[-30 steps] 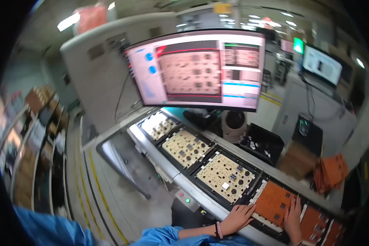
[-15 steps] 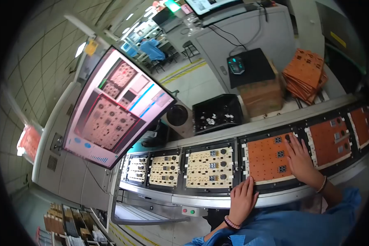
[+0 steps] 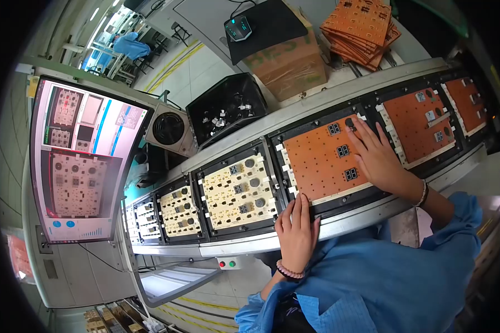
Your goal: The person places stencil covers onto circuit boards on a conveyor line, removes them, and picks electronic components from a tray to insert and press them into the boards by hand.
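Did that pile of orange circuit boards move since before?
No. The pile of orange circuit boards still sits just right of the cardboard box, with no visible shift either way.

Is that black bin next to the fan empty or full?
Neither: the black bin is partly filled. Small white pieces lie scattered inside, and much of its dark inside shows bare.
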`<state>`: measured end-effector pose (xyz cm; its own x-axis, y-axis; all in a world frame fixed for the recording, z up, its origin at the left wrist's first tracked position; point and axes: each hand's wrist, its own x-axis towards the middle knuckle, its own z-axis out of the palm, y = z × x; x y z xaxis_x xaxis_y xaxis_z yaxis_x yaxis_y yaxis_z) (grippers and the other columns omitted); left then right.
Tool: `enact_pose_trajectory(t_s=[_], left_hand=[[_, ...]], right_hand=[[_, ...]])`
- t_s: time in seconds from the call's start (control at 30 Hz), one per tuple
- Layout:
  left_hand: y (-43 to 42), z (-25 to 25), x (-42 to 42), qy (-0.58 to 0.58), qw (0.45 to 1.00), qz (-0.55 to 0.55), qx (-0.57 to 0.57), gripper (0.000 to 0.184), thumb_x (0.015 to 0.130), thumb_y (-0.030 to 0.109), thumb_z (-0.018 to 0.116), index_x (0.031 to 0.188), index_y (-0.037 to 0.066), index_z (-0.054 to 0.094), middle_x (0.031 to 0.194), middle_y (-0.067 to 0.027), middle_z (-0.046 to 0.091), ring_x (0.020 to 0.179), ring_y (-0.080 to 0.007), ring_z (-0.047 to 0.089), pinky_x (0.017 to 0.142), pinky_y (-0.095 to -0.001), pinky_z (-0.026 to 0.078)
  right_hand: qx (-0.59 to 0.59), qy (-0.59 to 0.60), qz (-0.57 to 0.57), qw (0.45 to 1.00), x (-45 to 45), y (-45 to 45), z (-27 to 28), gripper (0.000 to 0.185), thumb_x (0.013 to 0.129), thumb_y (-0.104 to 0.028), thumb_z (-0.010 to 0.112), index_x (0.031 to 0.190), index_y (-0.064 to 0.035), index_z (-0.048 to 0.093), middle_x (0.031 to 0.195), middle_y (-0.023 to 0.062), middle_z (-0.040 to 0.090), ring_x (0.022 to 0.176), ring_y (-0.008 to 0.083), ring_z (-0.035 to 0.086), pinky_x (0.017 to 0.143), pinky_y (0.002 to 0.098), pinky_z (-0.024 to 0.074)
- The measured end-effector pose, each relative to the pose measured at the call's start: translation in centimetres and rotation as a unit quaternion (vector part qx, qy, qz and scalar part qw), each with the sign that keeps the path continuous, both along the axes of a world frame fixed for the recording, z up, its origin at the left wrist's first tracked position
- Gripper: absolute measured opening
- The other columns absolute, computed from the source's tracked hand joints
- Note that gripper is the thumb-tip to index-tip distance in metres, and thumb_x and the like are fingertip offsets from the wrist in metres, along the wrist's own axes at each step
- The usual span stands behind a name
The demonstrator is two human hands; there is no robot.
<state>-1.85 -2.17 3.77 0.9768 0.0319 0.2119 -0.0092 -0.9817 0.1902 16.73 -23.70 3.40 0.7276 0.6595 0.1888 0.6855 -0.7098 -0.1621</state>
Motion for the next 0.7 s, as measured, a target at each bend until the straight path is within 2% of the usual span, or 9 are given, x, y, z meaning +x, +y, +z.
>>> enact_pose_trajectory(t_s=[0.17,0.4,0.43,0.53,0.57,0.63,0.7], left_hand=[[0.2,0.0,-0.1,-0.004,1.000,-0.005,0.015,0.068,0.088,0.025,0.070,0.147,0.002,0.046,0.140,-0.0126,0.055,0.129,-0.0292,0.050,0.105,-0.0443,0.037],[3.2,2.6,3.2,-0.038,0.997,-0.071,-0.006,0.046,0.085,0.008,0.068,0.129,0.003,0.056,0.140,-0.0168,0.052,0.124,-0.0342,0.053,0.101,-0.0435,0.044],[4.2,2.6,4.9,-0.035,0.993,-0.104,0.036,0.053,0.084,0.011,0.069,0.134,0.003,0.054,0.140,-0.0170,0.051,0.125,-0.0338,0.053,0.103,-0.0435,0.044],[6.4,2.2,11.5,-0.055,0.983,-0.172,-0.027,0.065,0.088,0.023,0.071,0.142,0.000,0.046,0.144,-0.0193,0.049,0.131,-0.0345,0.050,0.110,-0.0422,0.040],[7.3,1.5,13.6,-0.066,0.977,-0.205,-0.005,0.068,0.090,0.031,0.069,0.144,-0.003,0.044,0.146,-0.0204,0.048,0.132,-0.0347,0.049,0.112,-0.0420,0.039],[8.4,0.1,16.5,-0.006,0.969,-0.248,-0.009,0.077,0.090,0.043,0.068,0.144,-0.006,0.042,0.144,-0.0203,0.049,0.132,-0.0367,0.049,0.112,-0.0435,0.038],[7.9,2.1,16.6,0.097,0.967,-0.237,-0.007,0.095,0.084,0.054,0.069,0.147,-0.009,0.036,0.149,-0.0238,0.043,0.139,-0.0379,0.041,0.115,-0.0482,0.034]], right_hand=[[-0.027,0.002,-0.003,1.000,-0.3,0.1,0.1,0.069,0.097,-0.020,0.057,0.156,-0.0007,0.027,0.162,0.0229,0.023,0.153,0.0321,0.021,0.122,0.0559,0.0152],[-0.038,0.011,0.003,0.999,0.2,0.0,-0.2,0.067,0.100,-0.021,0.054,0.158,-0.0037,0.025,0.163,0.0211,0.022,0.153,0.0316,0.020,0.122,0.0566,0.0157],[-0.037,0.010,0.004,0.999,0.3,0.0,-0.2,0.066,0.100,-0.021,0.054,0.158,-0.0040,0.025,0.163,0.0210,0.021,0.153,0.0316,0.020,0.122,0.0567,0.0157],[-0.049,0.000,0.002,0.999,0.3,0.0,-0.2,0.067,0.100,-0.021,0.054,0.158,-0.0041,0.024,0.163,0.0214,0.021,0.153,0.0326,0.021,0.122,0.0568,0.0159],[-0.047,-0.001,0.002,0.999,0.1,0.0,-0.2,0.067,0.100,-0.021,0.054,0.158,-0.0043,0.024,0.163,0.0214,0.021,0.153,0.0328,0.021,0.122,0.0567,0.0162],[-0.039,-0.005,-0.001,0.999,-0.1,0.1,-0.3,0.068,0.100,-0.021,0.054,0.158,-0.0046,0.024,0.164,0.0215,0.021,0.153,0.0333,0.021,0.122,0.0566,0.0166],[-0.044,-0.009,-0.001,0.999,-0.2,0.0,-0.3,0.068,0.100,-0.021,0.054,0.158,-0.0047,0.023,0.163,0.0215,0.021,0.152,0.0339,0.021,0.122,0.0564,0.0172]])
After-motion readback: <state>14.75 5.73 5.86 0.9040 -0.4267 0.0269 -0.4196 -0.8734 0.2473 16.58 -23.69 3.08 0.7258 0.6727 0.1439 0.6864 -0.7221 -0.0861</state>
